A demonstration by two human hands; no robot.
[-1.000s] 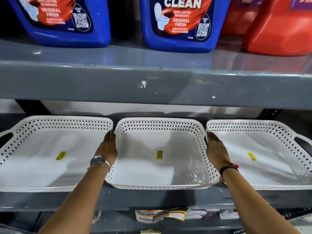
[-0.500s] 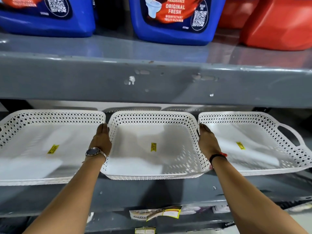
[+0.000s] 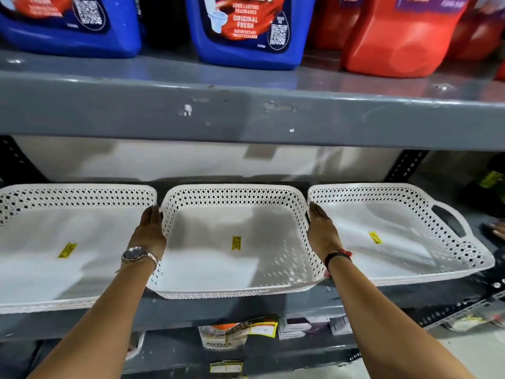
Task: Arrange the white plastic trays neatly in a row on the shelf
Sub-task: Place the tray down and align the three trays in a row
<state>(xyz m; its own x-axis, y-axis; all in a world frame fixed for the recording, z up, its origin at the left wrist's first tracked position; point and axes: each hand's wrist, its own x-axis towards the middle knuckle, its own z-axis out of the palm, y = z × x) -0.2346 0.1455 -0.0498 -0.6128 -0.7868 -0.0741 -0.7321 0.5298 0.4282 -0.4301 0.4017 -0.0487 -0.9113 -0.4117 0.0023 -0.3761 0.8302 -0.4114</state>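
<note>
Three white perforated plastic trays stand side by side on the grey shelf point(image 3: 246, 307). Each has a yellow sticker on its floor. The middle tray point(image 3: 235, 198) sits between my hands. My left hand point(image 3: 150, 228) lies flat against its left wall, in the gap to the left tray point(image 3: 73, 195). Against the middle tray's right wall rests my right hand point(image 3: 322, 231), next to the right tray point(image 3: 426, 214). My fingers hide both side handles of the middle tray. The fronts of the trays overhang the shelf edge slightly.
The grey shelf above point(image 3: 246, 119) hangs low over the trays and carries blue cleaner jugs point(image 3: 246, 31) and red jugs point(image 3: 396, 39). A perforated upright post point(image 3: 404, 165) stands at the back right. Small packets and labels point(image 3: 246, 332) lie on the shelf below.
The view has shifted a little, so the shelves appear lower and to the left in the frame. My hands stay on the sides of the middle tray; whether the tray itself moved is unclear.
</note>
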